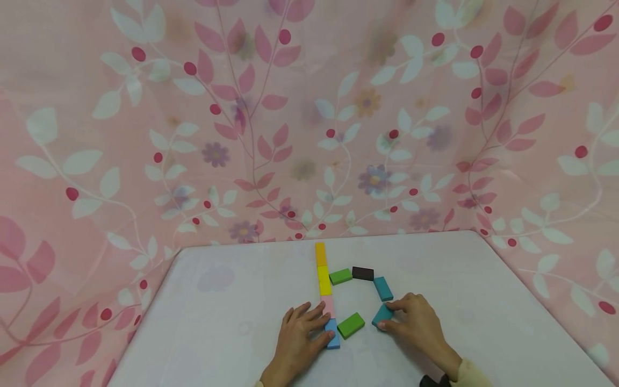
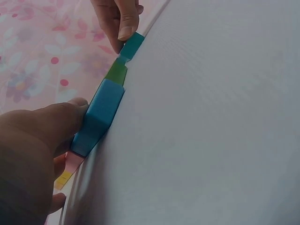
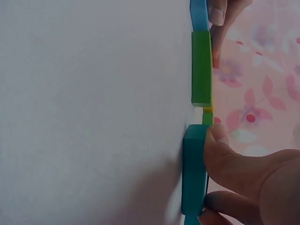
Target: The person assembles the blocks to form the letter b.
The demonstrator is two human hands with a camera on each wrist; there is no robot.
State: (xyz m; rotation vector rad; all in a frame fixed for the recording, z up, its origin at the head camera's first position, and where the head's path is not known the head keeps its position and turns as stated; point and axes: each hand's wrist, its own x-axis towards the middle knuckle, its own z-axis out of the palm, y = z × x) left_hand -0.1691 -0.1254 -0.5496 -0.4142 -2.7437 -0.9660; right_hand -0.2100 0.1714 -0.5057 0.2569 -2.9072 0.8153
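Note:
In the head view, a straight column of flat blocks runs toward me: an orange block [image 1: 321, 254], a yellow block [image 1: 324, 280], a pink block [image 1: 328, 305] and a blue block [image 1: 331, 334]. My left hand [image 1: 302, 333] lies at the column's near end, fingers spread by the pink block and thumb touching the blue one. My right hand [image 1: 420, 325] pinches a teal block [image 1: 381, 316] at the table, thumb on its near end and a finger at its far end. Left of it lies a green block [image 1: 351, 325], angled, close to the blue block.
Curving right from the yellow block are another green block [image 1: 340, 277], a black block [image 1: 363, 273] and a second teal block [image 1: 383, 288]. All lie on a white table [image 1: 232, 322]. Behind it hangs a pink floral cloth [image 1: 309, 134]. A dark object [image 1: 434, 381] shows at the right wrist.

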